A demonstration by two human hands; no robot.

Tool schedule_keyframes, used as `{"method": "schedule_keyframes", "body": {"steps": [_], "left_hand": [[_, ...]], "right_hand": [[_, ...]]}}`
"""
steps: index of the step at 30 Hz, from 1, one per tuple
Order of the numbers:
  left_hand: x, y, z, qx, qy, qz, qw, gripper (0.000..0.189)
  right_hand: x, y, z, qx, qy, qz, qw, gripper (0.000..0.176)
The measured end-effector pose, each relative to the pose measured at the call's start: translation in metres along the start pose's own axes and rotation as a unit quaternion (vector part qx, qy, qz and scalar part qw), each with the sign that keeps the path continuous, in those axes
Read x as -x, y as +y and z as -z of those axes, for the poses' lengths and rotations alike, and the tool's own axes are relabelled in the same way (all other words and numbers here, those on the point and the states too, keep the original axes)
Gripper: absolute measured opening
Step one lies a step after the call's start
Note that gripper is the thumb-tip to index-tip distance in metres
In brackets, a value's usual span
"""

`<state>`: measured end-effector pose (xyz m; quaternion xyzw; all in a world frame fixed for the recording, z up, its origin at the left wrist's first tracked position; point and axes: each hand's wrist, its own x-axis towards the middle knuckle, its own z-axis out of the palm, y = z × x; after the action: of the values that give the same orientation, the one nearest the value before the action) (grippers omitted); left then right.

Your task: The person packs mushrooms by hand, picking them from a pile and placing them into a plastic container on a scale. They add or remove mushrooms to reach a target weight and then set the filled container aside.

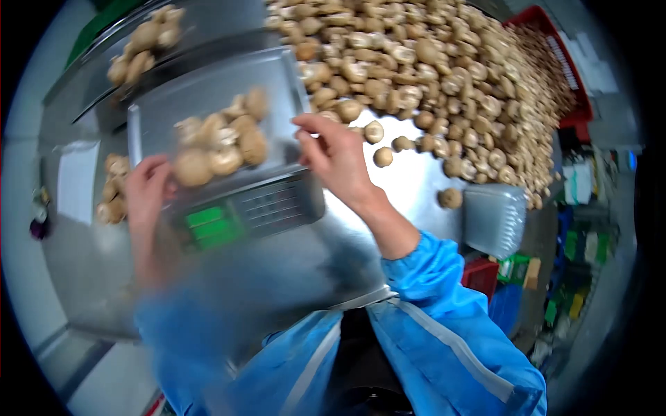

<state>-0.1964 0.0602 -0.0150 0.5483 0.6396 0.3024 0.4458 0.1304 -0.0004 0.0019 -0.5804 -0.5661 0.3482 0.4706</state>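
Note:
A cluster of brown mushrooms [225, 142] sits over the metal pan of a digital scale [156, 104], partly blurred. Whether a clear tray lies under them, I cannot make out. My left hand [149, 191] is at the pan's front left corner, close to the mushrooms, its fingers bent and smeared by motion. Over the pan's right edge is my right hand [336, 156], index finger and thumb apart, with nothing visible between them. Below the pan, the scale's green display [214, 227] is lit beside its keypad [270, 208].
A large heap of mushrooms [416, 62] covers the steel table's far right, with a few loose ones nearer. Stacked clear plastic trays [494, 220] stand at the right edge. More mushroom groups [146, 45] lie behind and left of the scale. A red crate [555, 55] is beyond the heap.

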Motion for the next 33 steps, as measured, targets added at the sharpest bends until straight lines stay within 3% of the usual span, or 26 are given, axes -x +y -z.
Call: {"method": "schedule_keyframes", "body": {"steps": [3,8,10,11,12,13,17,19,20,22,25,28,31,33], "left_hand": [[0.013,-0.013,0.011,0.058,0.026,-0.023,0.998,0.025],[0.037,-0.016,0.027,0.062,0.121,-0.069,0.988,0.026],[0.045,-0.005,0.024,0.059,0.128,-0.064,0.988,0.027],[0.046,0.000,0.023,0.051,0.128,-0.059,0.989,0.028],[0.049,0.005,0.024,0.040,0.135,-0.053,0.989,0.029],[0.050,0.013,0.019,0.042,0.118,-0.052,0.991,0.030],[0.039,0.005,0.002,0.045,0.094,-0.075,0.992,0.032],[0.035,0.001,-0.007,0.054,0.097,-0.080,0.991,0.033],[0.034,0.000,-0.010,0.049,0.105,-0.080,0.990,0.034],[0.035,0.007,-0.015,0.045,0.113,-0.071,0.990,0.034],[0.038,0.016,-0.021,0.057,0.107,-0.051,0.991,0.033],[0.037,0.015,-0.027,0.108,0.090,-0.058,0.988,0.031],[0.033,0.005,-0.023,0.097,0.075,-0.080,0.989,0.029],[0.035,0.007,-0.022,0.100,0.094,-0.075,0.988,0.028]], "right_hand": [[0.004,0.022,0.024,0.061,0.110,0.055,0.990,0.016],[0.035,0.101,0.103,0.321,0.202,-0.002,0.925,0.042],[0.042,0.135,0.126,0.405,0.171,-0.038,0.897,0.045],[0.043,0.155,0.135,0.362,0.118,-0.092,0.920,0.046],[0.044,0.168,0.143,0.400,0.100,-0.035,0.910,0.044],[0.039,0.170,0.151,0.348,0.098,-0.039,0.931,0.043],[0.017,0.097,0.117,0.215,0.159,0.017,0.963,0.037],[0.012,0.055,0.081,0.083,0.097,0.032,0.991,0.041],[0.008,0.038,0.065,0.118,0.058,0.142,0.981,0.045],[0.005,-0.010,0.031,0.097,0.010,0.172,0.980,0.042],[-0.012,-0.045,-0.016,0.074,0.001,0.332,0.940,0.040],[-0.027,-0.057,-0.057,0.044,-0.039,0.364,0.929,0.040],[-0.034,-0.038,-0.084,0.203,-0.074,0.386,0.897,0.039],[-0.027,-0.038,-0.082,0.197,-0.075,0.381,0.900,0.040]]}}
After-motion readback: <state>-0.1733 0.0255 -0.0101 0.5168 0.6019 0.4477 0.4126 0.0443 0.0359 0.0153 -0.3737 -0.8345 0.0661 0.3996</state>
